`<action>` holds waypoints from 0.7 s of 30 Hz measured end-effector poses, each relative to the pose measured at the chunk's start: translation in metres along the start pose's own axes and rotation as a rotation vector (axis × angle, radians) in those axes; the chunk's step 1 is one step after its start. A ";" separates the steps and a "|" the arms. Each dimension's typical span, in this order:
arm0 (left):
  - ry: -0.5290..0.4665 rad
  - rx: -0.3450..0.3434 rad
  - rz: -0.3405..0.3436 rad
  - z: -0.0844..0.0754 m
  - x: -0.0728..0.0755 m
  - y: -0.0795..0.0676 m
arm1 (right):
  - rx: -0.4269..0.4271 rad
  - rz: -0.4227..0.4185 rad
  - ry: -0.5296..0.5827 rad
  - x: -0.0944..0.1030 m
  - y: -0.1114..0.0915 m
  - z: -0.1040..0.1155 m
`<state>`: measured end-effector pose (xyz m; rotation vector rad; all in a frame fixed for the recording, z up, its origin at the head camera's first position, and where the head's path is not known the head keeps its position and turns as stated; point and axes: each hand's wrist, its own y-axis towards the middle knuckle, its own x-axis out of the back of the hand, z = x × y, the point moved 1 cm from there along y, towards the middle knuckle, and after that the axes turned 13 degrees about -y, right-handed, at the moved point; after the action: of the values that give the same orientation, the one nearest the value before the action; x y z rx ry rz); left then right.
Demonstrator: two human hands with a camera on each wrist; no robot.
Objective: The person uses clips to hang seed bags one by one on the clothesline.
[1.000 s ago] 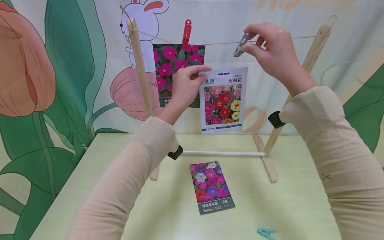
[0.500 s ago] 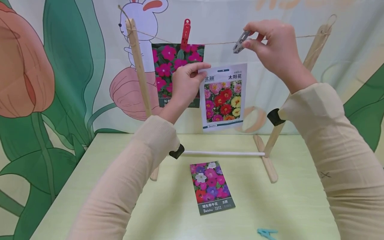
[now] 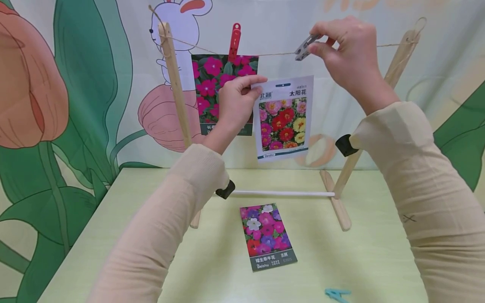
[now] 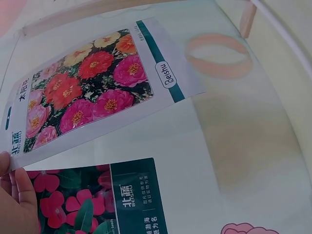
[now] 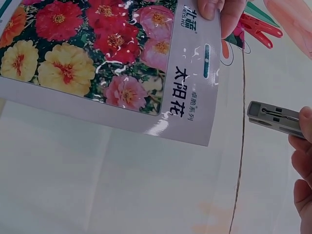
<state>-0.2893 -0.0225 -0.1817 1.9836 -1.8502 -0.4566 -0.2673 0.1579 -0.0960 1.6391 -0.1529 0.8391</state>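
My left hand pinches the upper left corner of a white seed packet with red, pink and yellow flowers. The packet hangs upright just below the twine. With thumb and fingers, my right hand pinches a grey clothespin, whose tip overlaps the twine in the head view. In the right wrist view the clothespin lies close beside the line. Left of the white packet, a red clothespin holds a dark seed packet with magenta flowers on the twine, partly hidden by my left hand.
The twine runs between two wooden posts, joined low down by a white rod. A third seed packet lies flat on the pale green table. A teal clothespin lies near the front edge.
My left hand has raised the white packet slightly toward the twine. My right hand has moved up a little, and the grey clothespin tilts flatter, its tip now at the line.
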 end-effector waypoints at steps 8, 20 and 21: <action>-0.009 -0.004 -0.010 -0.001 0.000 0.000 | 0.014 -0.031 0.005 -0.002 0.002 0.000; 0.038 -0.033 -0.033 -0.004 -0.001 0.005 | 0.013 -0.009 -0.012 -0.004 0.007 -0.001; 0.041 -0.035 -0.036 -0.005 -0.001 0.006 | 0.012 -0.004 -0.013 -0.004 0.007 -0.002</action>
<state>-0.2920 -0.0212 -0.1751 1.9911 -1.7725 -0.4519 -0.2748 0.1559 -0.0923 1.6556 -0.1535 0.8278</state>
